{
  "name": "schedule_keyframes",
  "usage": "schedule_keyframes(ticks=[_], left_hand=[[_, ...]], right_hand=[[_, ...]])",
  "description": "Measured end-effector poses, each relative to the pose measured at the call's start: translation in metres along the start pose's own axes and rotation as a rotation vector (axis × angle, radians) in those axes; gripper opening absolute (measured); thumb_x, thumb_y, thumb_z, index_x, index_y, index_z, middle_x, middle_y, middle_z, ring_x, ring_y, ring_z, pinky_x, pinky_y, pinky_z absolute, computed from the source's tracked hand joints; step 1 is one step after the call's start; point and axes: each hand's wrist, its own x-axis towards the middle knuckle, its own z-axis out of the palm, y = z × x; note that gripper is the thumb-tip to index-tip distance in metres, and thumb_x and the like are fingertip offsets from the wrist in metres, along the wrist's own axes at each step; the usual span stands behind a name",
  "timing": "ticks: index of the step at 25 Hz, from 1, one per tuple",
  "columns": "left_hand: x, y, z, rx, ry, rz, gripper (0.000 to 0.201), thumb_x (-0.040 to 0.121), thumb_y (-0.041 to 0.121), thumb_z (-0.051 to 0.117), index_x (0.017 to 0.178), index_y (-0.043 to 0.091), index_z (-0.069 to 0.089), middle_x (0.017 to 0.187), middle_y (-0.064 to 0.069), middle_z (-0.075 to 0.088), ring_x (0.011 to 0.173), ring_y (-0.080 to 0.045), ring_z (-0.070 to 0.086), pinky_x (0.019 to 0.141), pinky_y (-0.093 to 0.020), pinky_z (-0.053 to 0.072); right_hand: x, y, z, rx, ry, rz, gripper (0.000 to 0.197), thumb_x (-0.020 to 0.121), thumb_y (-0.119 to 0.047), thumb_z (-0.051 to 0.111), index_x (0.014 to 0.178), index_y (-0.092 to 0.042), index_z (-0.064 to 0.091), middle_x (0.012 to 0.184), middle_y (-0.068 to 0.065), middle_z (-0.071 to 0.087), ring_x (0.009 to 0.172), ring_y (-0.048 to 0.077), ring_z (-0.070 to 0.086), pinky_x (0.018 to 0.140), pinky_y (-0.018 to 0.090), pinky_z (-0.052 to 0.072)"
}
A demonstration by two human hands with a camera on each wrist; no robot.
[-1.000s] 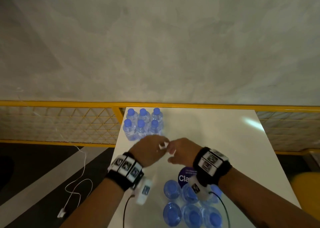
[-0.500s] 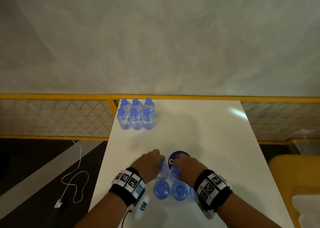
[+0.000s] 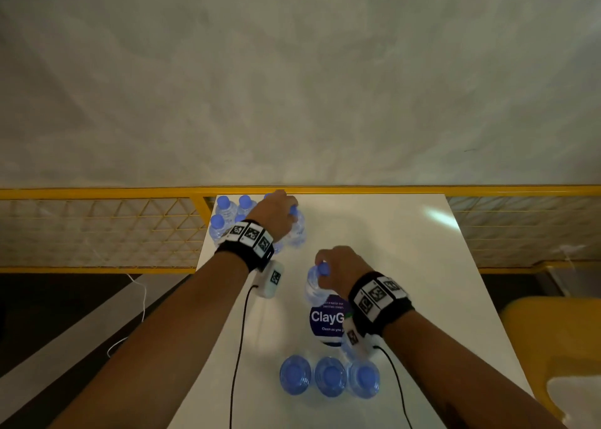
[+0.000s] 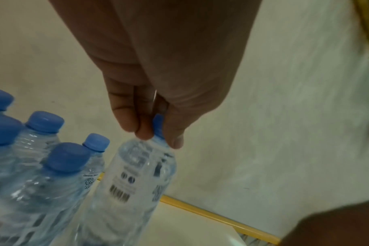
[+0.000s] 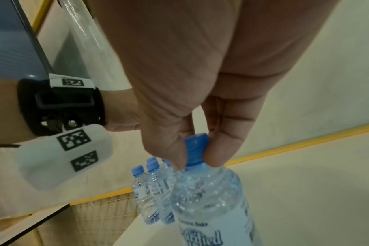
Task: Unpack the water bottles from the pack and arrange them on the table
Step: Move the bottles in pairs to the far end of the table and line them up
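Two bottles are held by their blue caps, one in each hand. The left hand, its grip pinched narrow on the cap, holds the left-hand bottle at the right edge of the far cluster of bottles standing upright at the far left corner of the white bench; whether its base touches the bench cannot be told. The right hand grips the cap of the right-hand bottle between thumb and fingers, tilted, near the middle of the bench beside a purple round sticker. Three capped bottles stand in a row at the near edge. A yellow railing runs behind the bench.
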Motion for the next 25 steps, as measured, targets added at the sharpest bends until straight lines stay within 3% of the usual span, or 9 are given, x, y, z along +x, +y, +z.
schedule_keyframes(ticks=[6,9,12,14,19,22,25], left_hand=[[0.06,-0.01,0.026,0.178,-0.003,-0.084,0.027,0.096,0.009,0.055,0.122,0.015,0.059,0.122,-0.009,0.05,0.107,-0.036,0.059,0.089,-0.043,0.043],[0.065,-0.014,0.045,0.305,-0.033,-0.107,0.037,0.094,0.011,0.055,0.128,0.023,0.057,0.127,-0.006,0.052,0.112,-0.033,0.058,0.094,-0.048,0.039],[0.067,-0.018,0.051,0.349,-0.028,-0.113,0.04,0.093,0.014,0.056,0.131,0.026,0.055,0.129,-0.005,0.053,0.118,-0.032,0.057,0.096,-0.048,0.038],[0.069,-0.022,0.048,0.342,-0.028,-0.117,0.041,0.094,0.015,0.056,0.134,0.025,0.054,0.132,-0.005,0.053,0.121,-0.033,0.056,0.099,-0.049,0.037],[0.072,-0.031,0.042,0.408,-0.015,-0.107,0.036,0.097,0.022,0.052,0.131,0.032,0.053,0.126,-0.001,0.06,0.12,-0.03,0.055,0.095,-0.051,0.036],[0.07,-0.033,0.042,0.446,-0.037,-0.109,0.043,0.099,0.029,0.052,0.141,0.034,0.045,0.136,0.001,0.057,0.125,-0.031,0.049,0.094,-0.053,0.036],[0.065,-0.032,0.038,0.437,-0.093,-0.114,0.056,0.1,0.023,0.052,0.152,0.034,0.033,0.149,0.003,0.048,0.134,-0.032,0.04,0.101,-0.058,0.034]], right_hand=[[0.079,-0.011,-0.009,0.003,0.036,0.018,0.033,0.08,-0.025,0.071,0.111,-0.018,0.063,0.113,0.012,0.062,0.096,0.032,0.065,0.082,0.034,0.053],[0.109,-0.019,-0.006,-0.092,0.053,0.01,0.037,0.084,-0.025,0.066,0.119,-0.014,0.06,0.114,0.015,0.063,0.099,0.033,0.065,0.083,0.035,0.054],[0.133,-0.028,-0.011,-0.124,0.099,-0.011,0.039,0.087,-0.018,0.064,0.124,-0.01,0.055,0.115,0.017,0.062,0.1,0.034,0.065,0.078,0.034,0.05],[0.147,-0.031,-0.016,-0.15,0.096,-0.027,0.04,0.088,-0.013,0.064,0.126,-0.007,0.055,0.119,0.019,0.061,0.104,0.036,0.063,0.082,0.037,0.051],[0.157,-0.034,-0.012,-0.144,0.127,-0.057,0.031,0.088,-0.011,0.062,0.118,-0.004,0.058,0.115,0.019,0.06,0.101,0.037,0.062,0.078,0.034,0.046],[0.161,-0.036,-0.004,-0.129,0.141,-0.06,0.032,0.09,-0.011,0.058,0.122,-0.002,0.057,0.118,0.02,0.061,0.105,0.037,0.061,0.08,0.033,0.045],[0.158,-0.037,-0.004,-0.063,0.126,-0.022,0.028,0.092,-0.011,0.055,0.119,-0.004,0.058,0.115,0.02,0.061,0.105,0.037,0.061,0.078,0.033,0.045]])
